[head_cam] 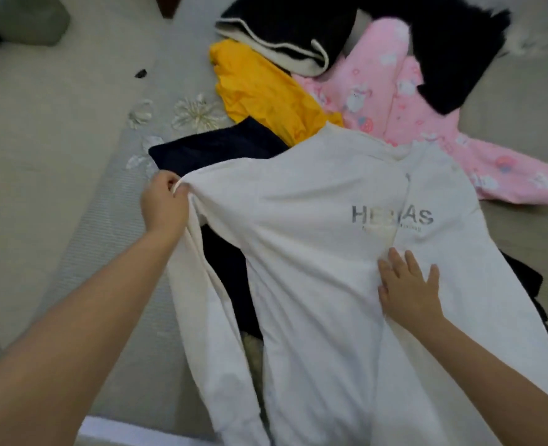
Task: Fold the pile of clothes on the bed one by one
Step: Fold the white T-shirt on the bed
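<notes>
1. Two bare hands work one garment: a white long-sleeved cotton top with grey chest lettering [314,252], spread across the middle of the grey bed [57,188], collar away from the person and hem toward them.
2. Left hand [164,204] has its grip curled tight, pinching a fold of white fabric at the shoulder seam, where the sleeve hangs down toward the near edge of the bed.
3. Right hand [408,288] lies flat on the chest just below the lettering, fingers spread and straight, pressing the cloth down and holding nothing.
4. The top's long axis runs from collar to hem, almost straight away from the person. The pinched shoulder lies on the left of that line, and the pressing hand sits near the middle of it.
5. My judgement is that the coming move brings the left shoulder and sleeve inward across that axis toward the right hand, which serves as an anchor. The left hand is the nearer one for this.
6. Unfolded clothes wait around it: a dark navy garment [214,149] partly beneath the top, a yellow garment [259,94], a pink printed garment [395,91] and black clothing with a white lining [298,24] farther off.
</notes>
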Action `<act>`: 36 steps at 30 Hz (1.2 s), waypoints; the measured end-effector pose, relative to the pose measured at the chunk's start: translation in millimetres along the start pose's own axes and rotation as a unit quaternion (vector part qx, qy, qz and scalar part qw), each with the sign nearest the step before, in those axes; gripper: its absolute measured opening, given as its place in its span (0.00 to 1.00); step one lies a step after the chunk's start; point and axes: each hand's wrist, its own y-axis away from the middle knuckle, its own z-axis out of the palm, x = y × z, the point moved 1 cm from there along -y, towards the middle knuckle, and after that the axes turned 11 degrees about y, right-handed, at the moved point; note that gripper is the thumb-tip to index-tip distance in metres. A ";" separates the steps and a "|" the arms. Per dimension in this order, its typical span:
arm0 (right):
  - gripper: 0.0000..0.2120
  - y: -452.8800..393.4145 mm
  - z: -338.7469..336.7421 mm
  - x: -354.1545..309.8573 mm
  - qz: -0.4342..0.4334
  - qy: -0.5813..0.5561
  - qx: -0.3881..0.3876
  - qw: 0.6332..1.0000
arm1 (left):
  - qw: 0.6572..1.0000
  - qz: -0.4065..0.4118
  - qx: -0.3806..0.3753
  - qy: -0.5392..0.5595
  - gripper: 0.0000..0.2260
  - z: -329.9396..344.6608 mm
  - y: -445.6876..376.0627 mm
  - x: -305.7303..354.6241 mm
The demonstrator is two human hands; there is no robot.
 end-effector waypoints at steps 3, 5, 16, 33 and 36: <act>0.25 0.3 -15.4 -12.7 -0.001 0.020 -0.024 0.999 | 0.991 0.094 -0.053 -0.078 0.09 5.9 -43.3 28.3; 0.25 -0.8 -24.2 -17.3 0.006 0.033 -0.040 0.999 | 0.973 0.120 -0.084 -0.176 0.10 12.2 -50.9 22.6; 0.22 1.3 -25.6 -6.6 -0.022 -0.122 -0.018 0.992 | 0.912 0.188 -0.247 -0.268 0.26 59.4 6.2 -23.5; 0.30 50.4 95.8 133.9 0.393 -0.296 -0.046 0.869 | 0.846 0.214 -0.442 -0.207 0.25 170.3 238.3 20.8; 0.24 48.0 116.0 161.4 0.404 -0.382 -0.054 0.830 | 0.866 0.188 -0.398 -0.237 0.26 180.3 250.1 32.9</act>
